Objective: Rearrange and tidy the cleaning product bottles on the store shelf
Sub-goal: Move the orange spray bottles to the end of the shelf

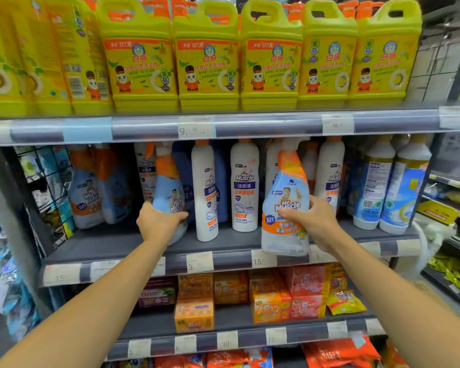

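Note:
On the middle shelf (231, 249) my left hand (160, 221) grips a blue and orange Mr Muscle spray bottle (168, 187) that stands tilted near the shelf's left half. My right hand (314, 221) holds a second spray bottle (286, 205) of the same kind, lifted in front of the shelf edge. Between them stand two tall white Mr Muscle bottles (244, 187). More spray bottles (87, 192) stand at the far left, and another white bottle (329, 176) shows behind my right hand.
Large yellow detergent jugs (206, 57) fill the top shelf. Two white and blue bottles (393, 187) stand at the right end of the middle shelf. Orange and red soap boxes (271, 296) sit on the shelf below. A wire rack (45, 187) hangs at left.

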{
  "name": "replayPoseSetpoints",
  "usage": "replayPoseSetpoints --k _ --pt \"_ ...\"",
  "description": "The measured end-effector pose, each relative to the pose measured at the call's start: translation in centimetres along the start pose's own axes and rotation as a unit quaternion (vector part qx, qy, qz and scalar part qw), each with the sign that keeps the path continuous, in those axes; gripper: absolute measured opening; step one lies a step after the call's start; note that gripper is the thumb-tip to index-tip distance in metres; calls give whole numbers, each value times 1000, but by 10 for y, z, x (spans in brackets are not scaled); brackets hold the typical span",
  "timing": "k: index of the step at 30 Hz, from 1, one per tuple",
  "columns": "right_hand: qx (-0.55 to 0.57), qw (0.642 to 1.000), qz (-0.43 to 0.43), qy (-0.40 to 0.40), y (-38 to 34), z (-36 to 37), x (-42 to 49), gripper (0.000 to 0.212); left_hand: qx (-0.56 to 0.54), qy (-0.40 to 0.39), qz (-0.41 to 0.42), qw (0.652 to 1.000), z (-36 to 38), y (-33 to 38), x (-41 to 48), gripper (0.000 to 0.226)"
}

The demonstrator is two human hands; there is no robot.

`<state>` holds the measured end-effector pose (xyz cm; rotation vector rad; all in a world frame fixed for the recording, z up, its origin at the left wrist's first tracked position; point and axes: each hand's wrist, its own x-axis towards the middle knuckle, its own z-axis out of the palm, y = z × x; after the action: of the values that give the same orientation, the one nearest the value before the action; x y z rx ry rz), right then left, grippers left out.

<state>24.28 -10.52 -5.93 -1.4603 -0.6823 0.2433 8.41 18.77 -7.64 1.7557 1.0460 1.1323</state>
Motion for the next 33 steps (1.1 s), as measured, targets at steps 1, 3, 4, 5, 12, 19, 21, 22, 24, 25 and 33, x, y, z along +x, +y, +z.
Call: replayPoseSetpoints --k 1,3,4,5,12,19,21,22,24,25,33 --pt "0 1000 3 -2 1 2 -6 59 -6 -1 -1 1000 -1 0 0 64" --pt "-6 1000 6 -1 3 7 -17 61 -29 -14 -6 999 -5 0 1 59" --pt "-4 1000 5 -2 5 9 -22 62 -39 -26 -9 999 -8 0 3 57" --pt "-1 1000 3 -4 5 12 -28 63 -46 -38 -12 998 -12 0 6 57" --pt "5 999 0 -47 1 44 -57 49 -57 -123 -26 990 -56 -12 39 62" --pt "9 993 -3 -114 -2 110 -69 40 -89 -147 -83 982 -106 -31 70 45" --pt "11 992 -1 -124 0 130 -70 40 -103 -144 -105 979 -122 -37 79 43" --pt "14 992 1 -128 2 140 -70 40 -112 -145 -115 976 -129 -41 84 44" --pt "18 991 8 -135 4 159 -71 39 -129 -152 -131 971 -144 -48 94 47" --pt "18 990 11 -138 5 167 -70 38 -136 -157 -139 968 -149 -51 98 50" --pt "30 989 20 -143 7 216 -64 48 -152 -203 -170 952 -165 -65 129 63"
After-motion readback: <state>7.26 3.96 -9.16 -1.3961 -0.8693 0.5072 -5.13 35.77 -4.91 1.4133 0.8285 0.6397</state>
